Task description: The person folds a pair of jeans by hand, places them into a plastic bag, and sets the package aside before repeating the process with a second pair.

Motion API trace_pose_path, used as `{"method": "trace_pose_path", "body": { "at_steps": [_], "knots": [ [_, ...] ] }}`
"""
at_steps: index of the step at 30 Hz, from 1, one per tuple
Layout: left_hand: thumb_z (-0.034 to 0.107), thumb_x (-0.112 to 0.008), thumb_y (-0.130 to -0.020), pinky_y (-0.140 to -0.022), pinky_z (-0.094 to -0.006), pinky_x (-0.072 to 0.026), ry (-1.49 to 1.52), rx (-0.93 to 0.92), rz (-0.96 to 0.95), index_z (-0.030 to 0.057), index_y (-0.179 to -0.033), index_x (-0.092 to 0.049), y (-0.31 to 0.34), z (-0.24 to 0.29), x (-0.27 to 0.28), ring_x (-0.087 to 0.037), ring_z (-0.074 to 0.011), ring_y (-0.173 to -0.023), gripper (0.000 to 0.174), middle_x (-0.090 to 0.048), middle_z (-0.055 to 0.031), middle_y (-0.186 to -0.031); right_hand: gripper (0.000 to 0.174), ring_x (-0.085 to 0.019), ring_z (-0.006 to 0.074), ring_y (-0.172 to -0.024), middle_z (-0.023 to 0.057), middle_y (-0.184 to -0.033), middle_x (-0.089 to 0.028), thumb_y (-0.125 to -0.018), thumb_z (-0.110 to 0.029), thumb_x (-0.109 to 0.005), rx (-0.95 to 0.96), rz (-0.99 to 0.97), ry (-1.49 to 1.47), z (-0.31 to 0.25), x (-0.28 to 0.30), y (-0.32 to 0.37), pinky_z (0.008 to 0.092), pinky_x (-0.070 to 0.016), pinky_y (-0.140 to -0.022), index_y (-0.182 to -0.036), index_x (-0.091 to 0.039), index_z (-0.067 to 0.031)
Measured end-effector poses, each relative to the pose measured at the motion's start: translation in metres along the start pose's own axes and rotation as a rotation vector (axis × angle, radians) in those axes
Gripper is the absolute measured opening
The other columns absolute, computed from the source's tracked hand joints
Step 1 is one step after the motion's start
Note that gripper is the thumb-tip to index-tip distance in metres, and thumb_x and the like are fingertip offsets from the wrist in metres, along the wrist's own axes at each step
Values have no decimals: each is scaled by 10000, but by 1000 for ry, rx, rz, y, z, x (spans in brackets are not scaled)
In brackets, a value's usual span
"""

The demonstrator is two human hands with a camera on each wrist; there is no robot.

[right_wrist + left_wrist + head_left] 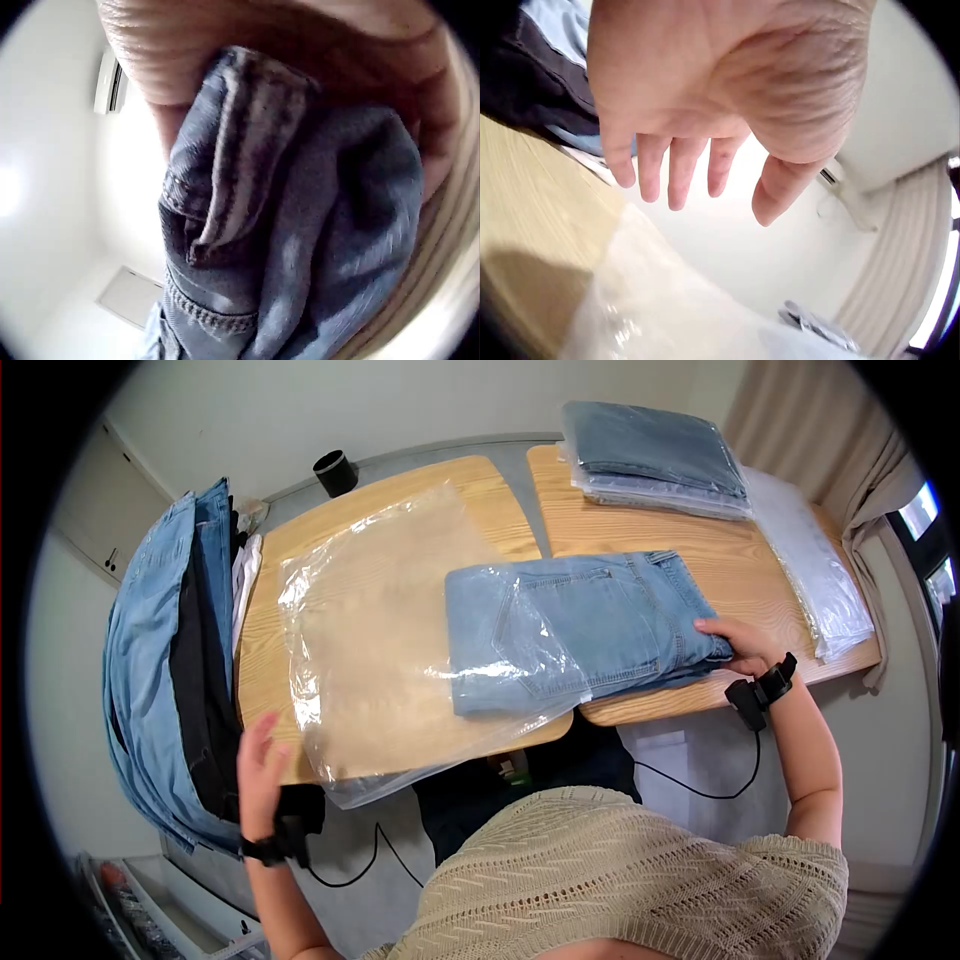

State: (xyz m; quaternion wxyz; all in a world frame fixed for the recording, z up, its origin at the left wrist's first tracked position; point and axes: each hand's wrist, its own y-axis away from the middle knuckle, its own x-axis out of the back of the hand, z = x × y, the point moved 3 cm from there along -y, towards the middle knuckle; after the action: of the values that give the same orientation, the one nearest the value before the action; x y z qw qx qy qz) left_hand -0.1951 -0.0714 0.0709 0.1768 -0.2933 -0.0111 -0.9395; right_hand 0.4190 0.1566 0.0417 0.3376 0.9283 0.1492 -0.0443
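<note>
Left table [490, 490] and right table [640, 532]: stood narrowly apart. Transparent bag [370, 640]: overhung left table's near edge. Folded jeans [655, 610]: bridged the gap, left part inside bag. Right hand [745, 644]: gripped waistband end. Left hand [262, 772]: fingers extended, held nothing.

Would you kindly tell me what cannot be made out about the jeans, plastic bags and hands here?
Head view: some fingertips of the right hand, hidden by the folded light-blue jeans.
Head view: lower packages, mostly hidden by the bagged blue garment on top.
Left wrist view: part of the clear plastic bag, cut off by the bottom edge.
</note>
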Motion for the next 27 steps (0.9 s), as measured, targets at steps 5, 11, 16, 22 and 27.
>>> {"method": "trace_pose_path", "body": {
  "at_steps": [5,11,16,22,27],
  "knots": [
    [100,-717,-723,-1064,-410,-313,-452,-406,-251,67,-1318,-466,40,65,-109,-371,-337,-1310,646,-427,-165,-1384,328,-663,273,-875,185,-1032,-638,-839,-73,-622,117,-23,-355,16,-8,-6,407,-556,-813,-1122,-527,63],
    [101,-688,-763,-1039,-437,-340,-651,-567,-349,142,-1321,-477,30,75,-177,-352,-385,-1300,598,-415,-172,-1378,127,-660,190,-728,90,-864,-665,-836,-79,-617,313,86,-328,12,39,30,318,-562,-629,-937,-619,-2],
    [121,-658,-808,-1040,-444,-347,-655,-504,-389,120,-1310,-481,22,70,-188,-365,-384,-1290,532,-417,-172,-1383,175,-667,216,-727,86,-805,-665,-788,-175,-668,332,286,-350,33,143,69,368,-565,-589,-887,-625,-38],
    [187,-647,-839,-1011,-438,-371,-297,-543,-379,48,-1302,-463,5,146,-227,-428,-405,-1224,517,-468,-190,-1327,150,-613,176,-650,9,-806,-669,-750,-255,-681,150,749,-288,86,179,100,299,-415,-487,-850,-649,-148],
    [346,-601,-889,-909,-403,-448,217,-183,-577,-38,-1322,-401,-38,189,-319,-525,-334,-1129,612,-505,-237,-1260,135,-656,196,-774,45,-849,-683,-799,-179,-654,248,479,-442,99,182,90,336,-509,-631,-892,-636,-83]
  ]
}}
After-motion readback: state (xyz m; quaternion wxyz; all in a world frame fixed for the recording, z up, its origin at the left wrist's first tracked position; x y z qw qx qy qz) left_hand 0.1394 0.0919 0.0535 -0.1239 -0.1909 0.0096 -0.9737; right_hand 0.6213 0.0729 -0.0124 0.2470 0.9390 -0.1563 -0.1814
